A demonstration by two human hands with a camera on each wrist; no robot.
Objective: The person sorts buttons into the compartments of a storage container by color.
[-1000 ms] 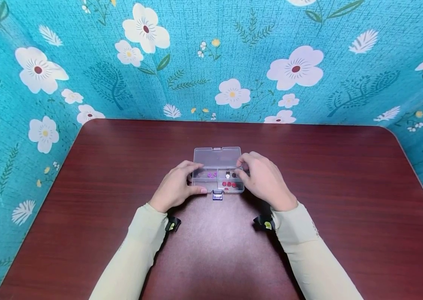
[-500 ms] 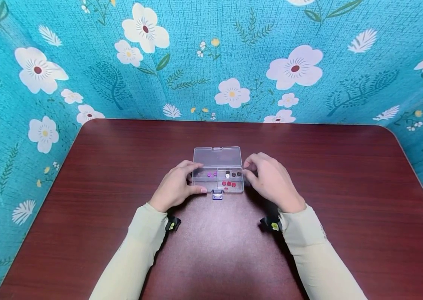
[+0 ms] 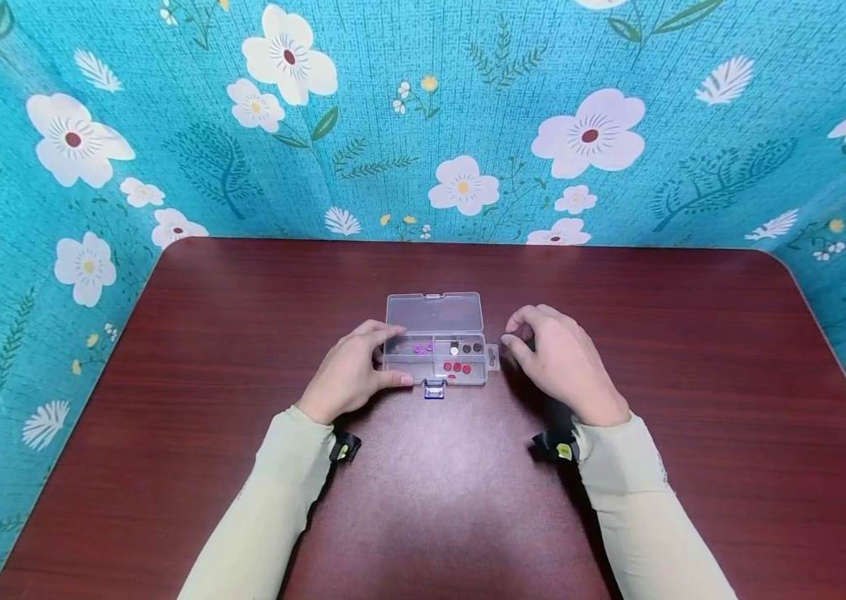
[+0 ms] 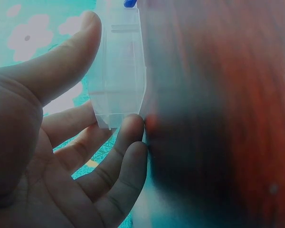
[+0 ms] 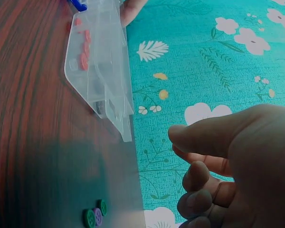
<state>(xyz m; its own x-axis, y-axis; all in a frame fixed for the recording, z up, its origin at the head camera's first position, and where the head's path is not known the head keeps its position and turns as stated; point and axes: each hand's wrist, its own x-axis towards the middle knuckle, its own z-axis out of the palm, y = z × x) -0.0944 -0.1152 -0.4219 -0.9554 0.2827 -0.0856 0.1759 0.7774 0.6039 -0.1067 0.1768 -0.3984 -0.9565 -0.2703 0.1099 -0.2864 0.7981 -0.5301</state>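
A clear plastic compartment box (image 3: 409,371) lies on the table with its lid (image 3: 433,313) raised at the back. My left hand (image 3: 351,367) holds its left end, thumb at the front wall and fingers at the back, as the left wrist view also shows. Inside, purple buttons (image 3: 423,348) sit back left, dark buttons (image 3: 472,348) and a white one (image 3: 454,351) back right, and red buttons (image 3: 457,367) front right. My right hand (image 3: 561,362) hovers right of the box, fingers loosely curled with nothing between them. Green buttons (image 5: 89,218) and a purple button (image 5: 99,217) lie on the table below it.
A blue latch (image 3: 433,390) sticks out from the box's front edge. A hang tab (image 3: 493,357) juts from its right end. The dark red wooden table (image 3: 242,308) meets a flowered turquoise cloth (image 3: 392,100) at the back.
My right hand has moved right, from over the box's right end to beside it, uncovering the dark buttons and the hang tab. My left hand stays on the box.
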